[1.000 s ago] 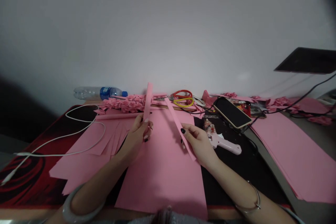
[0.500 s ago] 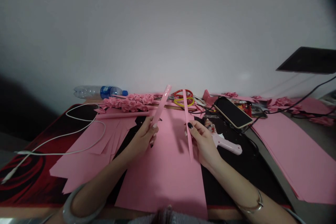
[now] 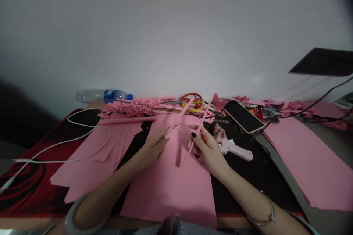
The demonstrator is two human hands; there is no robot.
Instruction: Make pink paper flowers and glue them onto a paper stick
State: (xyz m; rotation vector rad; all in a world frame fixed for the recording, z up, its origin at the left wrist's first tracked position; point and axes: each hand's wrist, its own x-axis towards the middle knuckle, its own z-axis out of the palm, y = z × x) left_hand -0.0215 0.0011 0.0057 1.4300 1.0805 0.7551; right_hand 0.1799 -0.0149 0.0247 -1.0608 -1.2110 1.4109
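Note:
My left hand (image 3: pixel 154 147) is closed on the lower end of a pink strip (image 3: pixel 185 109), which slants up and away to the right. Between the thumb and fingers of my right hand (image 3: pixel 208 148) is a thin pink paper stick (image 3: pixel 202 120), tilted with its narrow tip pointing down toward me. Both are held above a large pink paper sheet (image 3: pixel 168 194), and their shadow falls on it. Right of my right hand lies a glue gun (image 3: pixel 235 149) with a stained nozzle end.
Scissors (image 3: pixel 192 104) with red and yellow handles lie at the back by folded pink paper flowers (image 3: pixel 132 108). A plastic bottle (image 3: pixel 96 96) rests on its side. A phone (image 3: pixel 244 116), a paper stack (image 3: pixel 311 169), loose sheets (image 3: pixel 93 161) and a white cable (image 3: pixel 68 161) lie around.
The strip in my left hand has tipped over to the right and lower. The stick in my right hand has tilted, its top going right and its lower tip left. My hands are closer together.

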